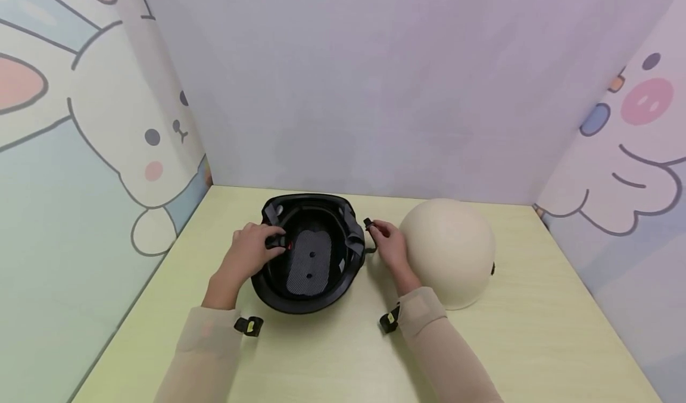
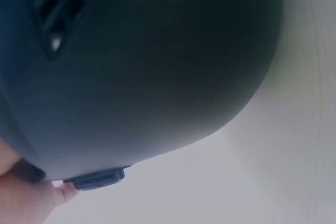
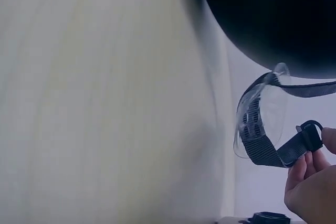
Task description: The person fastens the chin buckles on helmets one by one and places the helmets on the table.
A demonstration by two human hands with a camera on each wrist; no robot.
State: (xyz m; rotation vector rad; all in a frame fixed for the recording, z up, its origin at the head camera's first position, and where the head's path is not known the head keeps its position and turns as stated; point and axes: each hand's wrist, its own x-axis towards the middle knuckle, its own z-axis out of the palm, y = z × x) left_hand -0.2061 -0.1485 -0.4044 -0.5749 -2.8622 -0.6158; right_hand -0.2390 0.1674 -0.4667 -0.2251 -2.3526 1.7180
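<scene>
A black helmet (image 1: 305, 305) lies upside down on the table, its dark lining facing up. At its left rim my left hand (image 1: 249, 249) pinches a black buckle (image 1: 276, 241) with a bit of red beside it. Just off the right rim, my right hand (image 1: 390, 245) pinches a black strap end with a clip (image 1: 367, 222). The right wrist view shows this webbing strap (image 3: 262, 153) running through a clear plastic piece (image 3: 242, 127) below the shell. In the left wrist view the dark outer shell (image 2: 157, 77) fills most of the picture and hides part of the left hand (image 2: 26, 200).
A cream helmet (image 1: 450, 251) rests dome up on the table, right beside my right forearm. Black wrist bands with yellow marks (image 1: 249, 326) sit at both cuffs. A plain pale wall (image 1: 370, 93) stands behind the table (image 1: 332, 355), with cartoon panels (image 1: 134, 123) at both sides.
</scene>
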